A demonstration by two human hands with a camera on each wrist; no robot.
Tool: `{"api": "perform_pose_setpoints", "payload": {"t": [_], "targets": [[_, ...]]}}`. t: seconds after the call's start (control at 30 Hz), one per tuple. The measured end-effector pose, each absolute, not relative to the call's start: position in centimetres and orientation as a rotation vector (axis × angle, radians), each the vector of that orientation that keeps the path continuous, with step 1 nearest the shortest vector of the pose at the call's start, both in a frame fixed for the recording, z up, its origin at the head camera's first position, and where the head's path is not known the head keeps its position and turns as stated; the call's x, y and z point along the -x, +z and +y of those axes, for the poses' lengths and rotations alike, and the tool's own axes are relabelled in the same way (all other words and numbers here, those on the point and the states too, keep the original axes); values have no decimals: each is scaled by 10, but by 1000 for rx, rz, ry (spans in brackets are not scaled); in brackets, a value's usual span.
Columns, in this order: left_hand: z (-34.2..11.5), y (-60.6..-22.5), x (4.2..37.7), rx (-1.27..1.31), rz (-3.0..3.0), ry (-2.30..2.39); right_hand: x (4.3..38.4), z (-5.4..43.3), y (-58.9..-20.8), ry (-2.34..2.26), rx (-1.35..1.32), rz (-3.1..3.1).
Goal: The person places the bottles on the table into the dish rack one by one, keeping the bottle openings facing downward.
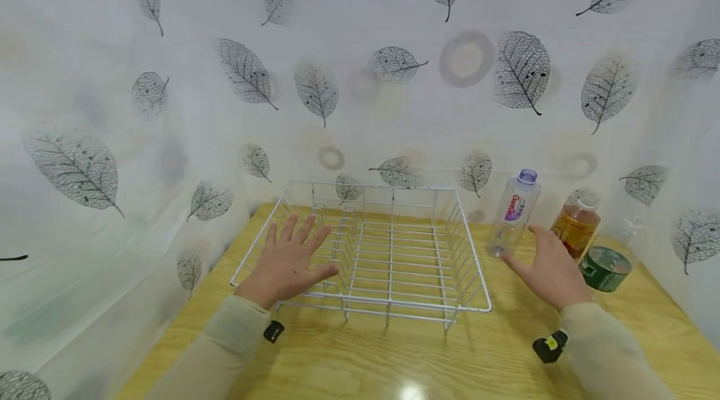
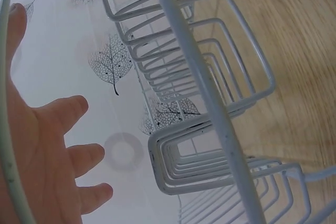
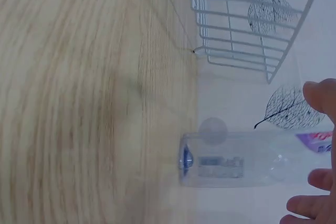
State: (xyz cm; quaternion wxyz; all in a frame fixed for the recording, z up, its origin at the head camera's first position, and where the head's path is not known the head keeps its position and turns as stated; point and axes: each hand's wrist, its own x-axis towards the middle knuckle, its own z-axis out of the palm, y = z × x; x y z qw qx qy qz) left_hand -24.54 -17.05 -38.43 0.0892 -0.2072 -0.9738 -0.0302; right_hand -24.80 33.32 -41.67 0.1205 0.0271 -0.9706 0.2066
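A white wire dish rack (image 1: pixel 390 262) stands on the wooden table. My left hand (image 1: pixel 292 262) is spread above the rack's left front part, fingers straight and holding nothing. In the left wrist view, the palm and fingers of that hand (image 2: pixel 47 150) appear beside the wire slots (image 2: pixel 194 129). Right of the rack, a clear plastic bottle (image 1: pixel 509 225) without a cap stands upright, bearing a purple and red label. My right hand (image 1: pixel 554 272) is just beside it, thumb and fingers apart and gripping nothing. The bottle's lower part (image 3: pixel 220 161) shows clearly in the right wrist view.
Behind the right hand stand a bottle with an orange-brown label (image 1: pixel 576 228) and a clear container with a green lower band (image 1: pixel 606 267). A translucent curtain with leaf prints (image 1: pixel 388 119) hangs behind and left of the wooden table (image 1: pixel 349 362).
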Motion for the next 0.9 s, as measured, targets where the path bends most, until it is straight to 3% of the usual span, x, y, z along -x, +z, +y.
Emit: {"api": "perform_pose_setpoints", "payload": {"t": [0.37, 0.9], "targets": [[-166, -382, 245, 622, -2915, -75, 283, 353, -434, 1252, 214, -2817], [-166, -383, 245, 627, -2914, -82, 325, 358, -457, 1495, 239, -2819]]}}
